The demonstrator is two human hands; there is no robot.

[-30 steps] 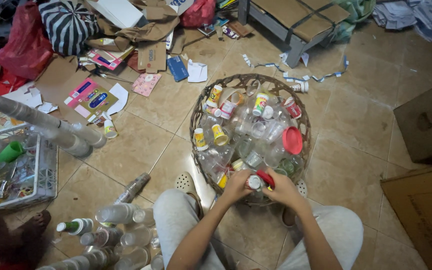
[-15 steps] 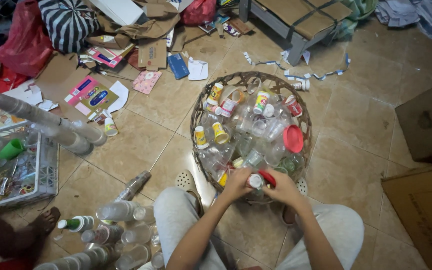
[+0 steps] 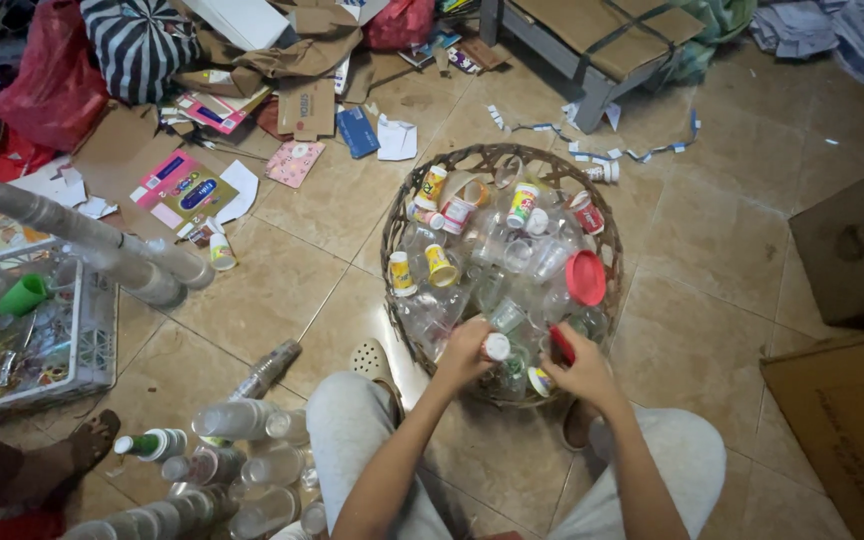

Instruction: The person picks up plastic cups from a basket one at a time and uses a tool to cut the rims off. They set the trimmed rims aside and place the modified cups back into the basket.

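Observation:
I sit on the floor in front of a round woven basket full of clear plastic cups, small printed bottles and a red lid. My left hand is over the basket's near edge, its fingers closed round a small white bottle. Just to the right, my right hand grips a red plastic piece. The two hands are close together, a few centimetres apart. My knees in grey trousers flank the basket's near rim.
A long stack of clear cups lies at left over a white crate. Plastic bottles are heaped at lower left by another person's foot. Cardboard boxes stand at right. Paper and card litter the far floor.
My hands have drawn slightly apart over the basket's near edge, the left now showing the white bottle. The other person's foot at lower left has shifted a little.

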